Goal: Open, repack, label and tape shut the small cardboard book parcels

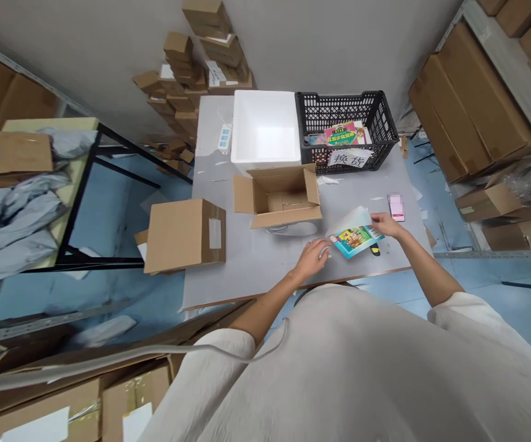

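A colourful picture booklet (353, 240) with a yellow cartoon figure lies near the table's front edge, a pale sheet raised along its far side. My right hand (385, 224) pinches the booklet at its upper right corner. Beside the booklet's left edge rests my left hand (312, 259), its fingers loosely apart and nothing in them. A small yellow and black tool (375, 250) lies just below the booklet, partly covered by it. Left of the booklet, an open cardboard box (285, 220) shows its inside.
Behind the box stand a white foam box (265, 156) and a black plastic crate (344, 101) with printed items. A pink phone-like object (396, 207) lies at right. One closed carton (177, 236) juts past the table's left edge. Stacked boxes (180, 86) line the wall.
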Motion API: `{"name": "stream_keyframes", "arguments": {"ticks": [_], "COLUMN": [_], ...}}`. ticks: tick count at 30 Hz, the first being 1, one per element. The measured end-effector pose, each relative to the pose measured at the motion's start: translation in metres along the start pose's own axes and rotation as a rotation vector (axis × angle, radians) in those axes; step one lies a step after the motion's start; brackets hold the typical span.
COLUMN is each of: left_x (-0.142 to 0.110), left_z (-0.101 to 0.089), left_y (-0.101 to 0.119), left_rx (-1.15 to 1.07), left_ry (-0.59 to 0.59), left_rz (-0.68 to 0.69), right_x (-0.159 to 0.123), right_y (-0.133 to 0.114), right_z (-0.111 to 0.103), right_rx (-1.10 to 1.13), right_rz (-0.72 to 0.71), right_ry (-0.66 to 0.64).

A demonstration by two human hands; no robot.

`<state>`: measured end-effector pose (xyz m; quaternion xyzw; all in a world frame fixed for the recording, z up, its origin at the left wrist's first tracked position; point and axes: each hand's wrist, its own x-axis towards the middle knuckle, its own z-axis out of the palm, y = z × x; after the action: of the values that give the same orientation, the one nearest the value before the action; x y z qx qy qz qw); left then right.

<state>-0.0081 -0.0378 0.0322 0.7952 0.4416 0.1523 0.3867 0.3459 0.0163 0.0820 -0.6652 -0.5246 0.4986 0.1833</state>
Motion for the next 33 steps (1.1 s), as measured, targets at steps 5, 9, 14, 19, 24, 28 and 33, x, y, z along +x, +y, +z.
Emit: {"name": "stream_keyframes", "arguments": {"ticks": [5, 9, 14, 19, 24, 28, 33], "left_x": [0.007, 0.007, -0.002, -0.001, 0.009, 0.016, 0.015], "left_z": [0.044, 0.058, 0.069, 0.076, 0.075, 0.075, 0.085], "left_y": [-0.024, -0.041, -0.052, -0.059, -0.065, -0.064, -0.058], "left_rx": [-0.117, -0.126, -0.1, -0.088, -0.098, -0.127, -0.145], "left_ry": [-0.023, 0.024, 0.015, -0.027, -0.004, 0.004, -0.045], "left_rz": [-0.232, -0.386, -0.435, -0.482, -0.478, -0.484, -0.6], "right_x": [0.02, 0.029, 0.029, 0.028, 0.028, 0.036, 0.049], "right_y": [0.038, 0.057, 0.071, 0.084, 0.089, 0.082, 0.071], "right_z": [0.052, 0.093, 0.132, 0.122, 0.094, 0.089, 0.1], "right_rx": [0.264, 0.408, 0.263, 0.019, -0.182, -0.336, -0.474], "right_rz": [0.234, 0.355, 0.394, 0.436, 0.399, 0.242, 0.129], "right_ry": [-0.077, 0.003, 0.077, 0.061, 0.1, 0.043, -0.046]}}
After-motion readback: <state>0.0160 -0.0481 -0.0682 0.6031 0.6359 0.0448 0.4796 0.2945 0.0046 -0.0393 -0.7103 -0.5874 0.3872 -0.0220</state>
